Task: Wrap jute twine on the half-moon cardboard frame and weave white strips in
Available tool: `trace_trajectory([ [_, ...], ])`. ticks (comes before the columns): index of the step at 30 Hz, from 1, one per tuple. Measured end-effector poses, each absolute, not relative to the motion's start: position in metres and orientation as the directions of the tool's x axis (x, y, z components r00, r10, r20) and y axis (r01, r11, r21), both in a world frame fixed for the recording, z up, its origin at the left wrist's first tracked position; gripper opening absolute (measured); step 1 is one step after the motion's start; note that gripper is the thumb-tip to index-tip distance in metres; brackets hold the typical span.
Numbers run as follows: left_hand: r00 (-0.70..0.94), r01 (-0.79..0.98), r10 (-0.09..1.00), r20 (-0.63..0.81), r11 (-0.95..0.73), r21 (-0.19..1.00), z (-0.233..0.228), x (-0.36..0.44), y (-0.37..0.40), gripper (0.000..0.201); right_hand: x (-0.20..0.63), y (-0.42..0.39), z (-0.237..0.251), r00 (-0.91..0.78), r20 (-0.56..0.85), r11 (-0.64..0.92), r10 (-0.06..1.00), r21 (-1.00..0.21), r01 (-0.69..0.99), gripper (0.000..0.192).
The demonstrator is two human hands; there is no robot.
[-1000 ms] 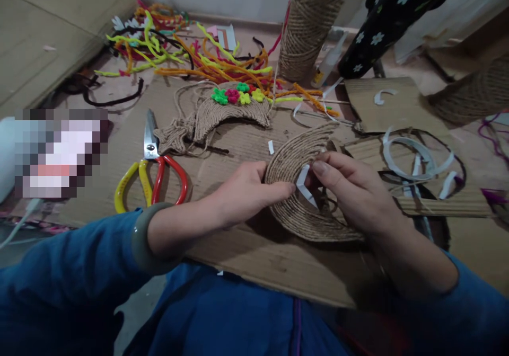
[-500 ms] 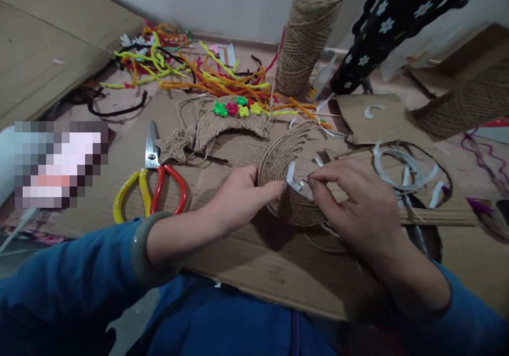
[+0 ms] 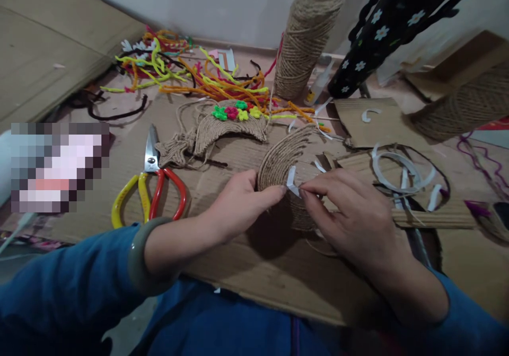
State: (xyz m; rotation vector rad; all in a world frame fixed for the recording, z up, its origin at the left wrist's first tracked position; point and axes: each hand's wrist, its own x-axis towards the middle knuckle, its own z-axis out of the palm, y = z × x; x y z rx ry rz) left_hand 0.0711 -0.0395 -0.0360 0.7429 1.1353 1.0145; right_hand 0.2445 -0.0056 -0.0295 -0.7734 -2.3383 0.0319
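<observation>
My left hand (image 3: 248, 199) grips the left edge of a crescent wound with brown twine (image 3: 278, 157), thumb on top and the other fingers beneath. A short piece of white tape (image 3: 291, 177) lies bent along the crescent's inner edge. My right hand (image 3: 350, 213) pinches the lower end of that tape between thumb and forefinger. Beyond my hands lies a second twine crescent (image 3: 230, 128), topped with small green, pink, red and yellow flowers (image 3: 238, 111). A twine star (image 3: 174, 150) rests at its left end.
Scissors (image 3: 151, 181) with yellow and red handles lie left of my hands. Colourful pipe cleaners (image 3: 214, 80) are heaped behind. Twine spools (image 3: 306, 43), a glue bottle (image 3: 320, 83) and a black flowered object (image 3: 382, 33) stand at the back. A tape roll (image 3: 401, 170) lies right, a phone (image 3: 67, 165) left.
My right hand has shifted slightly left along the crescent's inner edge, its fingertips now nearer my left thumb. My left hand keeps its hold.
</observation>
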Motion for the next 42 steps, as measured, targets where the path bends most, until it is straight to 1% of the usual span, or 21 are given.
trace_trajectory([
  [6,0.118,-0.300,0.929,-0.351,0.370,0.879,-0.037,0.072,-0.040,0.008,0.244,-0.006,-0.028,-0.616,0.570,0.823,0.543,-0.215,0.526,0.006],
  [15,0.086,-0.350,0.949,-0.302,0.312,0.883,-0.042,0.072,-0.042,0.009,0.236,-0.004,-0.029,-0.617,0.550,0.800,0.562,-0.172,0.575,0.011],
  [18,0.060,-0.348,0.955,-0.289,0.292,0.891,-0.042,0.073,-0.042,0.011,0.233,-0.003,-0.029,-0.617,0.547,0.800,0.566,-0.185,0.571,0.012],
  [20,0.054,-0.345,0.960,-0.275,0.276,0.897,-0.042,0.074,-0.042,0.012,0.232,-0.003,-0.029,-0.611,0.531,0.787,0.587,-0.197,0.585,0.012],
  [22,0.050,-0.319,0.967,-0.251,0.254,0.913,-0.041,0.074,-0.042,0.012,0.232,-0.003,-0.030,-0.603,0.516,0.767,0.609,-0.189,0.613,0.012],
  [26,0.031,-0.205,0.980,-0.194,0.197,0.959,-0.040,0.073,-0.043,0.010,0.233,-0.004,-0.030,-0.590,0.519,0.749,0.618,-0.163,0.642,0.010],
  [34,-0.012,-0.071,0.995,-0.103,0.102,0.992,-0.041,0.073,-0.044,0.008,0.232,-0.003,-0.031,-0.577,0.514,0.735,0.634,-0.168,0.657,0.008],
  [42,-0.036,-0.003,0.992,-0.120,0.120,0.993,-0.039,0.074,-0.045,0.009,0.232,-0.003,-0.031,-0.572,0.480,0.712,0.665,-0.179,0.679,0.011],
])
